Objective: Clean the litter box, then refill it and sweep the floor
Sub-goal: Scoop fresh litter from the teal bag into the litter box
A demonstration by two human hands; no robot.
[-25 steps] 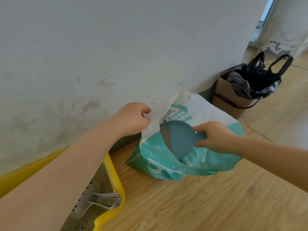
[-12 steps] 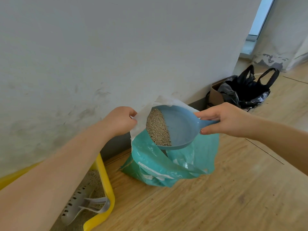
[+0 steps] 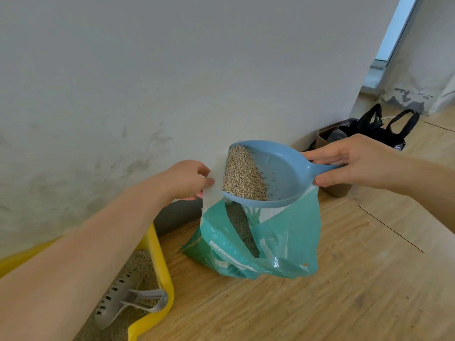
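Head view: mid-frame, our right hand (image 3: 357,163) grips the blue plastic scoop (image 3: 273,175) heaped with beige litter granules (image 3: 242,175), our left hand (image 3: 187,179) pinches the teal plastic bag (image 3: 283,239) open; tilting risks spilling.

Her right hand (image 3: 354,163) holds a blue scoop (image 3: 278,173) of litter above the teal litter bag (image 3: 283,242), whose edge her left hand (image 3: 187,179) pinches; yellow litter box (image 3: 160,267) near left.

I see a pale wall (image 3: 172,70) with grey scuffs low down and a dark baseboard (image 3: 172,217). The floor (image 3: 344,279) is light wood planks. At far right daylight comes through a window (image 3: 396,28), with peeling paint (image 3: 411,99) beneath its sill.
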